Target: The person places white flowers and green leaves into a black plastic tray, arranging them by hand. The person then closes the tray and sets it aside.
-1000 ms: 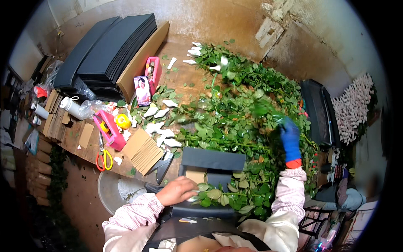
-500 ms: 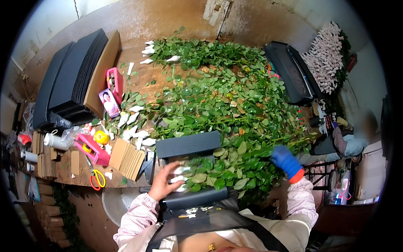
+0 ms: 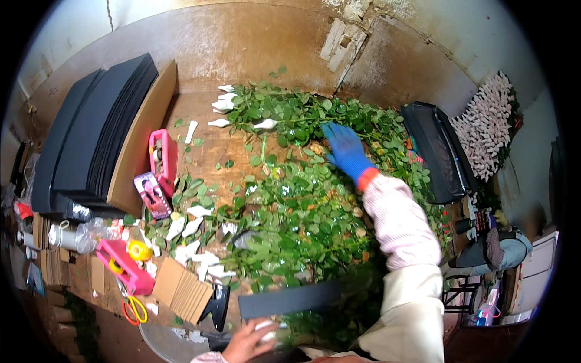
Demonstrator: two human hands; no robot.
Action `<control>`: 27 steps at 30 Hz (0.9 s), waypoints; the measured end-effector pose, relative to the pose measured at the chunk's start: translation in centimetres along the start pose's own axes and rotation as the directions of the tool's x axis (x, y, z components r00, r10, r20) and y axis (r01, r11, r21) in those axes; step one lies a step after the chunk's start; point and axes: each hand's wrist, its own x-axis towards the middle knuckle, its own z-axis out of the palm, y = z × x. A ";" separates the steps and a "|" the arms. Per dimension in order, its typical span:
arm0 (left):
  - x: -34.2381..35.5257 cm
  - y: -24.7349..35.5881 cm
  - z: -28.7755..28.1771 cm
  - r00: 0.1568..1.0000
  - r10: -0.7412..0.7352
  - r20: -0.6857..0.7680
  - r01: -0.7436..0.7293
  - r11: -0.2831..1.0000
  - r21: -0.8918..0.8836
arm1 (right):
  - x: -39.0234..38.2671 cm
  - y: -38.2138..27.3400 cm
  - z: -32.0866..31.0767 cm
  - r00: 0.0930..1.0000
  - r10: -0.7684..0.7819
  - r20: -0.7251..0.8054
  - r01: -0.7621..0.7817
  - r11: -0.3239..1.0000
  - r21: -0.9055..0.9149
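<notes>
At the near edge of the table, my bare left hand [image 3: 249, 342] curls its fingers over a white-sleeved rose head [image 3: 266, 330], partly hidden beneath them. Leafy stems run right from it, under a dark grey corrugated strip [image 3: 290, 300]. My right hand [image 3: 346, 151], in a blue glove with an orange cuff, stretches to the far side. Its fingers are extended and apart over a row of leafy rose stems [image 3: 302, 112], where white-sleeved heads [image 3: 223, 105] point left. Between the hands lies a broad pile of green stems [image 3: 302, 212].
On the left stand stacked dark sheets [image 3: 103, 133], pink tape dispensers [image 3: 124, 266], a phone [image 3: 152, 195], cardboard pieces [image 3: 181, 290] and scissors [image 3: 134, 308]. A black bin [image 3: 437, 151] and bundled pale flowers [image 3: 484, 127] are at right. Another person [image 3: 496, 248] is beyond the right side.
My right hand has swung forward from the near bundle to the far row of stems. The view has tilted up, so my left hand sits lower, still at the near rose heads.
</notes>
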 end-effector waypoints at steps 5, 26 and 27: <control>-2.0 -3.9 2.1 0.963 -0.173 0.207 0.192 0.979 -0.073 | 13.1 0.7 11.1 0.976 0.182 -0.123 -0.203 0.961 -0.189; 0.3 -0.1 0.3 0.997 -0.065 0.050 0.060 0.994 0.094 | -13.1 -9.2 1.6 0.974 -0.212 -0.079 0.225 0.870 0.438; 0.3 0.3 0.1 0.997 -0.063 0.041 0.060 0.995 0.083 | -12.9 -8.0 0.4 0.962 -0.257 0.091 0.182 0.853 0.489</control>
